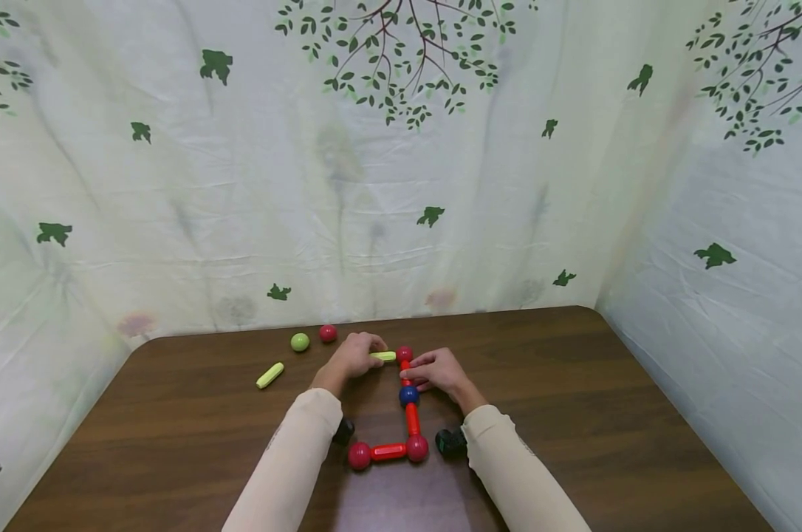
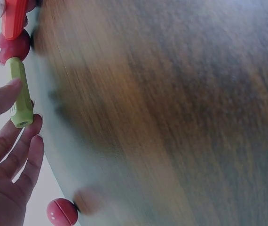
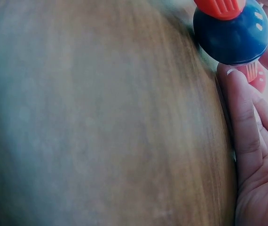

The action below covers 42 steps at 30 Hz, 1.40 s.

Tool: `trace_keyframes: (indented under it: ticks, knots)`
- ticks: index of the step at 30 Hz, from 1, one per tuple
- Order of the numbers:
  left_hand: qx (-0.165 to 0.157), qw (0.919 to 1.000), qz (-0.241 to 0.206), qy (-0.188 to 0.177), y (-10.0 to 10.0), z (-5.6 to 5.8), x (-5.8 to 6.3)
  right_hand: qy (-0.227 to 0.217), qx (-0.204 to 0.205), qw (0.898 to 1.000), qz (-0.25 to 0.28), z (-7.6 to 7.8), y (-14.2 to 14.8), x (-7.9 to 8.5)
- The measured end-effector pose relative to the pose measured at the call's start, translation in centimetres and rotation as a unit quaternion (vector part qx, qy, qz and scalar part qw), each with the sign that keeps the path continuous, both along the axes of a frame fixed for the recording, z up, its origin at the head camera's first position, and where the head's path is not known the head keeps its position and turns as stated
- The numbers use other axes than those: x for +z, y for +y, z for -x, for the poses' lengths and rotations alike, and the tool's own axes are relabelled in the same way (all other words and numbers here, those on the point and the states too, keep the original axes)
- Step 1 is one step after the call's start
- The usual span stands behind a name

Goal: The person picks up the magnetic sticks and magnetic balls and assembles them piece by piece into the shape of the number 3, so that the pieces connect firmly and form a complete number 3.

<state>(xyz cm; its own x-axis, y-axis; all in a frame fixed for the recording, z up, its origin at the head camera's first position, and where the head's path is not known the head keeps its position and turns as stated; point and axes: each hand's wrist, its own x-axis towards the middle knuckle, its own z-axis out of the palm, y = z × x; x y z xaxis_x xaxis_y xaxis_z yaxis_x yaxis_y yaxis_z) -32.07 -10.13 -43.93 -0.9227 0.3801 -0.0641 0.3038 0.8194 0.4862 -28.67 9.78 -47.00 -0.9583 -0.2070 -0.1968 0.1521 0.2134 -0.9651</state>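
Note:
My left hand (image 1: 356, 356) pinches a yellow-green stick (image 2: 20, 89) between thumb and fingers, its far end against a red ball (image 1: 404, 354). With its fingers, my right hand (image 1: 442, 371) grips the red stick (image 1: 405, 366) between that ball and a blue ball (image 1: 409, 395), partly hiding it. Below the blue ball, another red stick (image 1: 412, 420) runs toward me to a red corner ball (image 1: 417, 448). From there a third red stick (image 1: 389, 451) goes left to a red end ball (image 1: 359, 456). Ball and stick ends touch along this chain.
Left of my left hand, a loose yellow-green stick (image 1: 270, 375) lies on the brown wooden table (image 1: 614, 436). A green ball (image 1: 300, 342) and a loose red ball (image 1: 328, 333) sit near the table's back edge. Behind hangs a white curtain (image 1: 255, 177) with leaf prints.

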Motion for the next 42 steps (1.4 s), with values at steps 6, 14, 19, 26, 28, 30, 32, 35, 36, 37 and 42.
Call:
trace_keyframes:
  ticks: [6, 14, 19, 26, 28, 30, 32, 35, 36, 37, 42]
  knots:
    - [0.004, 0.9999, -0.014, -0.002, -0.3, 0.1, -0.1, 0.000, -0.006, 1.000, -0.003, 0.5, 0.1, -0.9]
    - [0.013, 0.9977, -0.065, 0.015, -2.7, 0.4, 0.1, -0.001, -0.009, 1.000, -0.019, 0.5, 0.5, -1.1]
    - [0.048, 0.9928, -0.099, 0.047, -5.9, 0.3, 0.5, -0.001, -0.002, 1.000, -0.016, 0.5, 0.6, -1.2]
    - [0.157, 0.9759, -0.147, 0.038, -10.1, 0.2, 0.9, 0.003, -0.012, 1.000, -0.019, 0.4, 0.6, -1.2]
    - [0.176, 0.9731, -0.148, 0.018, -11.1, 0.2, 0.9, 0.002, -0.011, 1.000, -0.020, 0.4, 0.5, -1.3]
    - [0.185, 0.9723, -0.143, -0.001, -11.9, 0.2, 0.9, 0.001, -0.009, 1.000, -0.018, 0.4, 0.4, -1.3]
    - [0.187, 0.9733, -0.133, -0.015, -12.4, 0.2, 0.9, 0.002, -0.006, 1.000, -0.017, 0.5, 0.4, -1.2]
    - [0.188, 0.9735, -0.125, -0.036, -12.7, 0.3, 0.9, 0.005, -0.008, 1.000, -0.017, 0.5, 0.3, -1.2]
    - [0.188, 0.9734, -0.124, -0.042, -12.8, 0.3, 0.9, 0.005, -0.008, 1.000, -0.017, 0.6, 0.2, -1.2]
    - [0.189, 0.9731, -0.123, -0.047, -12.8, 0.3, 0.9, 0.007, -0.008, 1.000, -0.019, 0.6, 0.2, -1.2]
    - [0.185, 0.9766, -0.098, -0.048, -12.8, 0.6, 0.9, 0.004, -0.008, 1.000, -0.018, 0.6, 0.0, -1.2]
